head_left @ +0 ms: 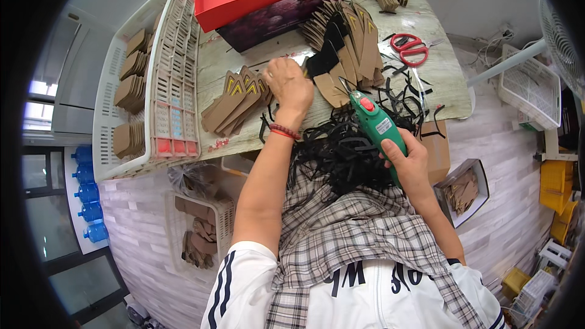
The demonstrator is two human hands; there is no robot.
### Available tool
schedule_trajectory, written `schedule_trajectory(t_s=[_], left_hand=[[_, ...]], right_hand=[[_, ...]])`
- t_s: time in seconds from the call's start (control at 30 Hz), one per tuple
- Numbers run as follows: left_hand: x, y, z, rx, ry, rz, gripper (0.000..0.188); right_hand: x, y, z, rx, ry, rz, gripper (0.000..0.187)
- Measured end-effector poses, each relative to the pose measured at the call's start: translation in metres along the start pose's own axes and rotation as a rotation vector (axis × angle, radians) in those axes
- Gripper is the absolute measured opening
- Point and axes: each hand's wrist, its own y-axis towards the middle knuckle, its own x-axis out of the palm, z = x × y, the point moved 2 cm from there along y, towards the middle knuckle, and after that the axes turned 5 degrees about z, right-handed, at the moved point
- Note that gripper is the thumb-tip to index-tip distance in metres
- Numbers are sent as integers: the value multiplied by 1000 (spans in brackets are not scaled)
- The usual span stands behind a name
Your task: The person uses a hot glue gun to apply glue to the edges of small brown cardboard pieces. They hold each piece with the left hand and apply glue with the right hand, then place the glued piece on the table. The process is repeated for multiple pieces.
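Closest to the body, the right hand is closed around the green cutter, which points away and a little leftward. Black strips are heaped at the left of the cutter. The left hand, with fingers curled, is left of the cutter's tip; I cannot tell if it pinches something. The brown pieces lie fanned beyond the tip, long axis mostly going away, and the left hand is nearer. Whether the tip touches them is unclear; black material hides some.

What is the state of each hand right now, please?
Left hand: partly closed; whether it holds anything cannot be told.
Right hand: closed around the green tool.
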Motion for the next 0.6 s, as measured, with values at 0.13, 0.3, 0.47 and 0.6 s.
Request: schedule_trajectory(t_s=[0.13,0.3,0.47,0.6], left_hand=[[-22,-3,18,-225,-346,-91,20],[-37,-18,14,-575,-1083,86,13],[-68,-18,41,-807,-1503,187,11],[-62,-26,40,-897,-1612,180,13]], right_hand=[[-1,1,3,-12,-4,34,35],[3,1,-1,-25,-23,64,36],[8,-1,0,-45,-38,40,37],[11,-3,-1,-50,-44,32,36]])
